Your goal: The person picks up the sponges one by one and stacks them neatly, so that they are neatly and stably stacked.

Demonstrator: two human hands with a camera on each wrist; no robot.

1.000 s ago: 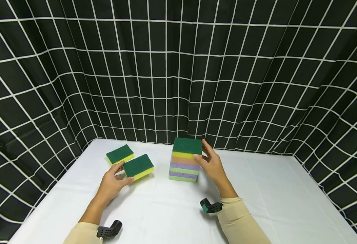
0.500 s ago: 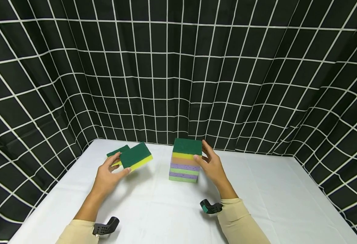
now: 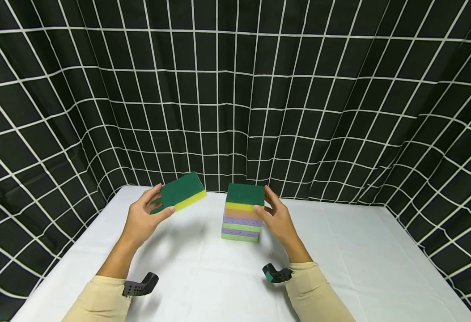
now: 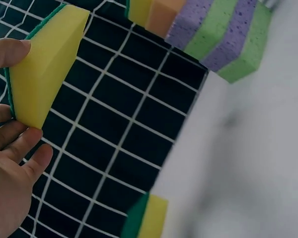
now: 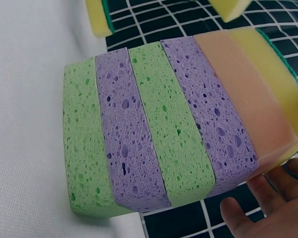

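In the head view my left hand pinches a scouring sponge, dark green on top and yellow below, by its left end. It is tilted, raised over the table, left of a stack of sponges. The left wrist view shows its yellow side. My right hand holds the stack's upper right side, thumb at the yellow layer in front, fingers behind. From the bottom, the stack alternates light green and purple, then orange, with a green-and-yellow scouring sponge on top.
A second green-and-yellow scouring sponge lies on the white table, mostly hidden behind the left hand in the head view. Black curtain with a white grid surrounds the table's back and sides. Each wrist bears a black camera mount.
My left hand has lifted its scouring sponge off the table, up and away, now covering most of the other loose one. My right hand stays at the stack.
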